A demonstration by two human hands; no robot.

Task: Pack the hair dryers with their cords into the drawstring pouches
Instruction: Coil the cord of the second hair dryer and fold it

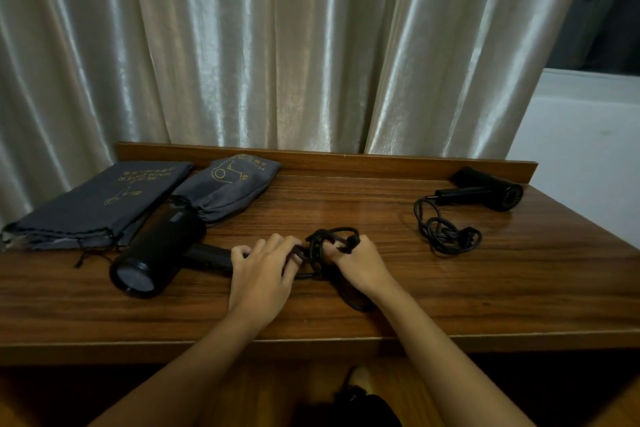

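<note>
A black hair dryer [156, 250] lies on the wooden table [346, 204], nozzle toward me, its handle pointing right. Its black cord [329, 239] is bunched in loops between my hands. My left hand [261, 274] grips the cord close to the handle's end. My right hand [360, 263] holds the looped bundle with curled fingers. A second black hair dryer [491, 192] rests at the far right with its cord [443, 232] loosely coiled in front of it. Two grey drawstring pouches lie at the far left: a flat one [93, 204] and a filled-looking one [228, 187].
A raised wooden back edge [311, 158] borders the table's far side, with pale curtains [277, 45] hanging behind it. A white ledge [588, 135] stands beyond the right end. The table's front edge runs just above my forearms.
</note>
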